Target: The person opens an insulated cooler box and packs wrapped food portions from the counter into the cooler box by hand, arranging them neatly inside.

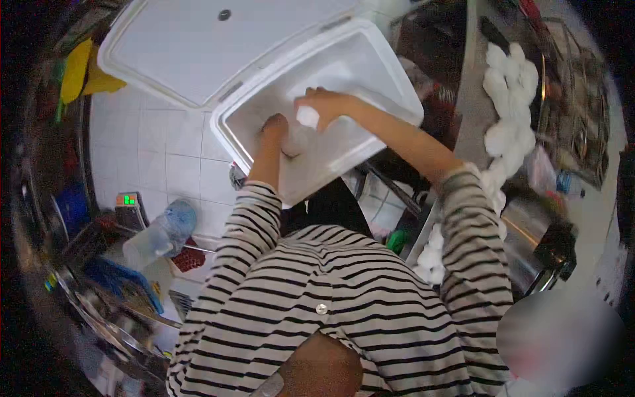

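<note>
"So, what's largest?"

"The box [331, 162], with its lid [218, 53] open at far left. Both look stiff and bulky, probably slick when wet; opposite sides of the rim seem the surest hold."

"Next?"

"The row of white lumps [508, 86] down the right, many touching, then a clear jug [147, 246] at near left."

"And the hands?"

"Both reach inside the box. The right hand [334, 107] grasps a white lump [307, 117], fingers curled about it. The left hand [275, 127] is low by the box's left side; I can't tell whether it's closed on anything."

"How would that lump handle?"

"Light and soft, I'd guess, easily dented, perhaps slightly slippery. Cupping its sides with loose fingers looks kinder than pinching."

"Any writing?"

"None I can read. A small display [127, 199] at left glows green, but it's blurred. The lid's round dark mark [225, 14] is too small to make out, and I can't find a brand."
</note>
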The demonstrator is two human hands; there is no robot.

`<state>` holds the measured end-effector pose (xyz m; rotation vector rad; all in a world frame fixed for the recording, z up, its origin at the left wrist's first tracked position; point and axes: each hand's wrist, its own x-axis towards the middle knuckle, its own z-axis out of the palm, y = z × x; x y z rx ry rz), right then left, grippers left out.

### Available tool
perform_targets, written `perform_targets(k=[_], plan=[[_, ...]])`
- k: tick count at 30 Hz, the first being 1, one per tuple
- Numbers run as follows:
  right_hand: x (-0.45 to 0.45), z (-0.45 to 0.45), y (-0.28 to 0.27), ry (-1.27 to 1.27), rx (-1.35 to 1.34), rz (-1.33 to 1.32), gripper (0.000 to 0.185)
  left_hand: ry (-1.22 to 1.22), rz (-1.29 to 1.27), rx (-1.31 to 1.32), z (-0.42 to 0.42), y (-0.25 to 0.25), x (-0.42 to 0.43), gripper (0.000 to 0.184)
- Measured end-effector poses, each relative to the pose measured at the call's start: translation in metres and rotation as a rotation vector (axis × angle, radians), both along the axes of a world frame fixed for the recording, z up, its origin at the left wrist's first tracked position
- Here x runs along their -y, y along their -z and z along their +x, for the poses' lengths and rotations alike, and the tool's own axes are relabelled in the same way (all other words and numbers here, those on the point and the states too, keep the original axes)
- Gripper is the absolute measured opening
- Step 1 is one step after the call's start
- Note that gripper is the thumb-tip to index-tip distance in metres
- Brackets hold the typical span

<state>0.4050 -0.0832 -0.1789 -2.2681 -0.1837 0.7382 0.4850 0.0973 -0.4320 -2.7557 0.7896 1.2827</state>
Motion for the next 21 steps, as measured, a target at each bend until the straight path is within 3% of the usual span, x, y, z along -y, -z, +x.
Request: perform_targets(k=[2,3,4,10,12,15,17,21], plan=[[-0.007,-0.005,0.110,-0.183,0.141,-0.304,0.080,0.034,-0.160,0.286,-0.027,-0.004,-0.007,0.024],[-0.012,-0.012,0.131,-0.198,0.088,-0.379,0.078,0.124,-0.191,0.428,-0.041,-0.012,-0.012,0.024],[-0.021,-0.018,0.139,-0.175,0.040,-0.395,0.075,0.320,-0.221,0.727,-0.057,0.014,-0.019,0.022],[-0.047,-0.016,0.173,-0.113,-0.145,-0.467,0.063,-0.145,-0.115,-0.070,-0.057,-0.045,0.014,0.033],[-0.052,-0.019,0.181,-0.084,-0.183,-0.462,0.058,-0.197,-0.072,-0.181,-0.054,-0.076,0.020,0.042],[-0.059,-0.021,0.181,-0.037,-0.200,-0.437,0.053,-0.223,-0.077,-0.232,-0.046,-0.166,0.020,0.053],[-0.061,-0.021,0.178,0.002,-0.194,-0.411,0.049,-0.186,-0.115,-0.196,-0.052,-0.165,0.016,0.055],[-0.053,-0.011,0.141,0.098,0.067,-0.285,0.042,-0.098,-0.123,-0.089,-0.065,-0.039,0.016,0.059]])
